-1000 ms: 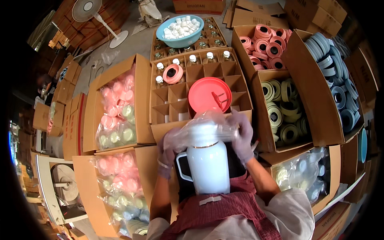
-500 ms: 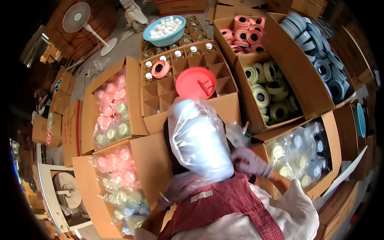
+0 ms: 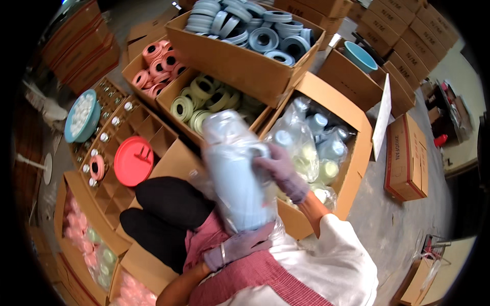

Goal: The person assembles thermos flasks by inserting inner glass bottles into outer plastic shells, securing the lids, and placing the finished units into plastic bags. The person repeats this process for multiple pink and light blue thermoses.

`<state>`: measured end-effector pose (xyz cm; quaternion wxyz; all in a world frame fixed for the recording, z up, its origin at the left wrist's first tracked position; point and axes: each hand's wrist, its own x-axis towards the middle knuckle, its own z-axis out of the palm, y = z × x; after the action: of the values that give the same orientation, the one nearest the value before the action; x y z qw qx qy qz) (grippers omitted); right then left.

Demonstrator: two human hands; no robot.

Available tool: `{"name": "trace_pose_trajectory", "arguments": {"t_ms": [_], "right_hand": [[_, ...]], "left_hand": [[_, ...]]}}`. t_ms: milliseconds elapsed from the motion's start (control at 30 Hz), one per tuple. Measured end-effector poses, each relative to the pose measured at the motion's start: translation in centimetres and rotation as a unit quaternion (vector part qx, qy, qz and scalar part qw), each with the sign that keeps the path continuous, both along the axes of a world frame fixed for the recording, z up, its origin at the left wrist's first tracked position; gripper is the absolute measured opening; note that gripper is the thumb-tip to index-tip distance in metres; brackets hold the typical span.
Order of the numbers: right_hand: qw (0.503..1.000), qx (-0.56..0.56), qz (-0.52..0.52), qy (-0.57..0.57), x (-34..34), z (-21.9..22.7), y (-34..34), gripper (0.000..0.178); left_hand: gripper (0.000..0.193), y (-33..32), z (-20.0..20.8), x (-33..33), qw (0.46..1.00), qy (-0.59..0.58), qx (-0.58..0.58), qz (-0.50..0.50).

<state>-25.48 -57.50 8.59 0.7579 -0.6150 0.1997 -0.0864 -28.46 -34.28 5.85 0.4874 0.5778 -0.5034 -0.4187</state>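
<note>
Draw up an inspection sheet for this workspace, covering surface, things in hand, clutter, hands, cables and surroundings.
Surface: grey concrete floor under brown cardboard boxes.
Things in hand: light-blue handled jug in clear plastic film.
Clutter: shallow round red plastic dish on a divided brown cardboard carton; light-blue ring-shaped parts heaped in an open carton.
Hands: gloved right hand grasps the jug's handle side; gloved left hand is at its base.
Cables: nothing seen clearly.
Surroundings: stacked cardboard boxes.
</note>
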Motion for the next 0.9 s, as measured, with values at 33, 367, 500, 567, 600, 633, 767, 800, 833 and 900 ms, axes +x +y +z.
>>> {"name": "trace_pose_trajectory", "arguments": {"t_ms": [33, 367, 500, 567, 600, 633, 767, 800, 833, 900], "right_hand": [[0.993, -0.085, -0.084, 0.004, -1.1, 1.1, -1.8, 0.039], [0.904, -0.244, -0.350, -0.040, -3.5, -11.2, -21.8, 0.026], [0.907, -0.222, -0.356, 0.036, -5.7, -22.4, -24.3, 0.033], [0.882, -0.302, -0.315, 0.177, -8.2, -27.6, -25.9, 0.038], [0.857, -0.335, -0.287, 0.266, -9.5, -29.1, -26.8, 0.040], [0.837, -0.361, -0.246, 0.331, -11.0, -30.2, -27.9, 0.041], [0.775, -0.389, -0.054, 0.495, -11.2, -29.1, -31.0, 0.037], [0.727, -0.420, 0.050, 0.541, -7.8, -25.5, -30.4, 0.037], [0.705, -0.483, 0.036, 0.519, -5.7, -22.0, -29.1, 0.039], [0.722, -0.565, -0.046, 0.397, -1.2, -13.5, -25.0, 0.041]], "left_hand": [[0.044, -0.2, 2.1, 1.0, 0.998, 0.044, 0.045, -0.019], [0.032, 3.9, -0.2, 6.7, 0.967, 0.061, 0.111, 0.219], [0.033, 4.4, -0.3, 8.6, 0.960, 0.017, 0.119, 0.254], [0.032, 4.4, -0.4, 9.2, 0.958, 0.010, 0.127, 0.258], [0.032, 4.3, -0.3, 9.6, 0.956, 0.012, 0.134, 0.261], [0.032, 4.1, -0.4, 9.9, 0.955, 0.015, 0.140, 0.261], [0.027, 5.3, -3.4, 11.7, 0.961, -0.078, 0.120, 0.235], [0.026, 5.6, -2.9, 11.6, 0.951, -0.034, 0.144, 0.271], [0.025, 5.5, -2.7, 11.6, 0.941, 0.014, 0.162, 0.297], [0.024, 4.2, -4.6, 12.6, 0.944, -0.112, 0.104, 0.293]]}}
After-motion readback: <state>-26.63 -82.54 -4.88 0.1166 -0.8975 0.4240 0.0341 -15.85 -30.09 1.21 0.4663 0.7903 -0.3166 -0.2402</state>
